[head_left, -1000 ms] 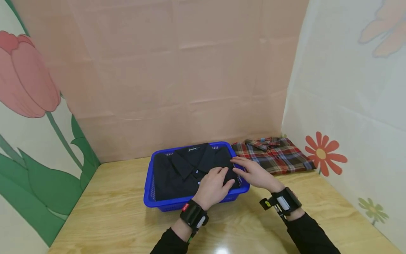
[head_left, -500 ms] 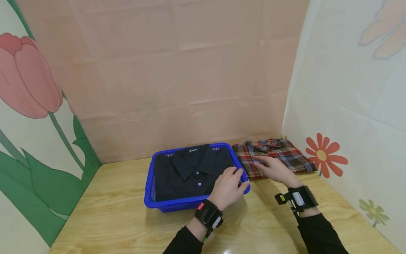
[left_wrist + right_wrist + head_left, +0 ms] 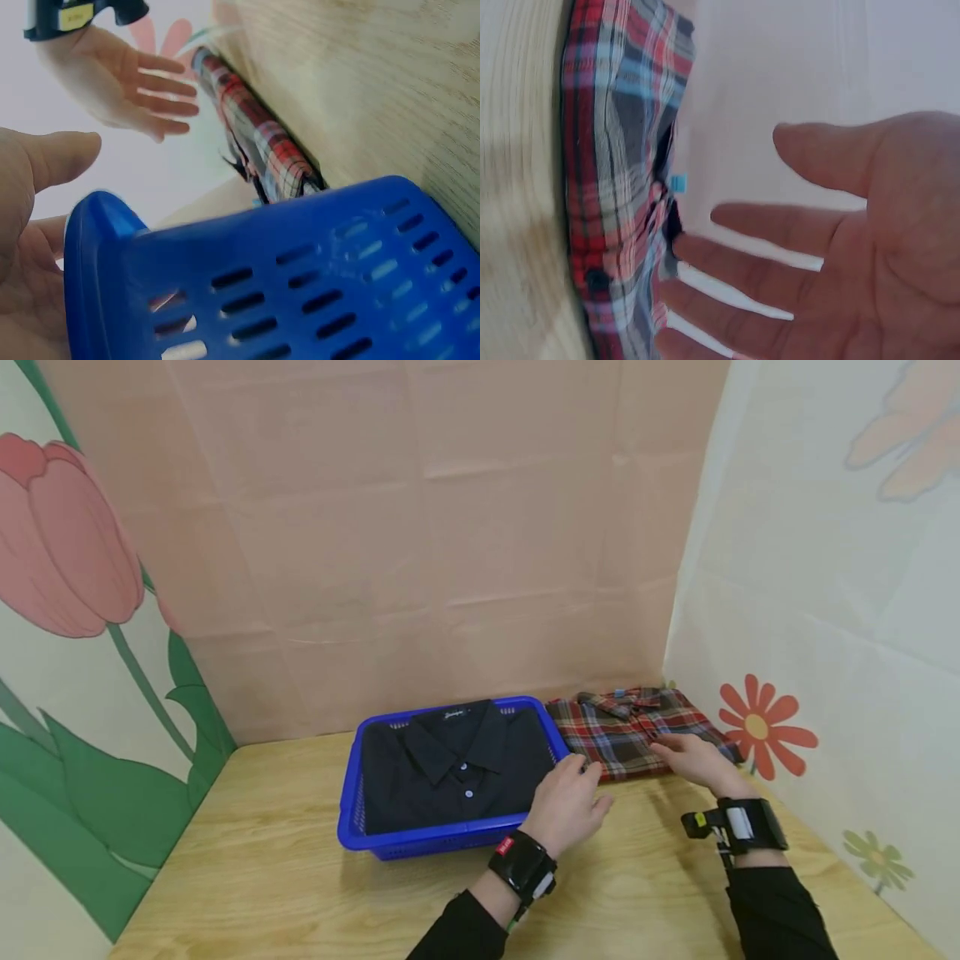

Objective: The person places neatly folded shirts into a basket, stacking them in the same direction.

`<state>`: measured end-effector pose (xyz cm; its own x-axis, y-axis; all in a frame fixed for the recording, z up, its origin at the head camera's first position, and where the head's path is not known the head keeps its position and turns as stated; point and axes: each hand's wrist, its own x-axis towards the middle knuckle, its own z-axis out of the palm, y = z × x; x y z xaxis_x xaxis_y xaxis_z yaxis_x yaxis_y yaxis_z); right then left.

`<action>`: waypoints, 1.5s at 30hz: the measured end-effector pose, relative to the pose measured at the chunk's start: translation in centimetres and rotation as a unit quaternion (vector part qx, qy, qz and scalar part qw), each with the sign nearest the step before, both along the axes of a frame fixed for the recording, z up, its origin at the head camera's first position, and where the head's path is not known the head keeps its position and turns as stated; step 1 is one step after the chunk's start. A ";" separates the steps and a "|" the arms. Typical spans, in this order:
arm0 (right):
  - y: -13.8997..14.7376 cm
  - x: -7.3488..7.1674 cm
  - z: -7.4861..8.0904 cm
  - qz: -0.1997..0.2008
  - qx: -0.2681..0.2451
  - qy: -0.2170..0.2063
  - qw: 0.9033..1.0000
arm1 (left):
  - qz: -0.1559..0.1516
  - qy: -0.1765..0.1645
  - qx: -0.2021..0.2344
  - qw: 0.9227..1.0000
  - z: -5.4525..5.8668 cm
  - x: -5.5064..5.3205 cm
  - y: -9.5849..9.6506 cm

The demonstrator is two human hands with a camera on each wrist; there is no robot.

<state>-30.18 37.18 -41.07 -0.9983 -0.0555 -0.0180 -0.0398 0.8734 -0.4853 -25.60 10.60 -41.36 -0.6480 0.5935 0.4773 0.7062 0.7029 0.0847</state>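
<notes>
1. Left hand (image 3: 567, 806): at the near right corner of the blue basket (image 3: 450, 837), thumb held apart from the fingers. Grip wide, holding nothing. Fingers partly behind the rim in the left wrist view; contact with it, can't tell.
2. Right hand (image 3: 701, 762): above the front right part of the plaid shirt (image 3: 600, 735), fingers straight and spread, thumb well away. Grip wide, nothing in it. Left wrist view shows a gap between fingers and cloth.
3. Plaid shirt: folded flat on the worktop (image 3: 262, 827), just right of the basket, collar toward the back. Touching the basket or not, can't tell.
4. Dark shirt (image 3: 405, 793): folded inside the basket, lying flat, collar at the back, buttons up.
5. Risk, my guess: if the plaid shirt gets picked up by its top layer only, the fold would likely come undone, since nothing visible pins the layers.
6. Risk: lifting from the right end alone could let the left end sag and drag on the rim.
7. Risk: the left hand sits so close to the corner that a sideways swing might knock the basket askew.
8. Risk: anything laid carelessly on the dark shirt could crumple its collar, which looks raised and loose.
</notes>
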 end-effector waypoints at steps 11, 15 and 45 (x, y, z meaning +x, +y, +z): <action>4.8 -0.3 -1.9 -0.105 -0.005 -0.031 0.994 | -0.038 0.103 -0.019 0.994 -0.5 1.3 2.6; 5.9 -0.4 -2.4 -0.107 -0.019 -0.035 0.993 | -0.052 0.089 -0.051 0.993 -0.7 2.0 4.1; 8.9 -0.9 -5.5 -0.101 -0.043 -0.046 0.993 | 0.120 -0.329 0.088 0.933 -6.3 -2.0 8.3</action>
<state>-31.10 46.12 -46.55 -0.9836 0.1395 -0.1144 0.1797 0.8139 -0.5526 -27.56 18.92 -47.61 -0.9391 0.3436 0.0065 0.2850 0.7681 0.5734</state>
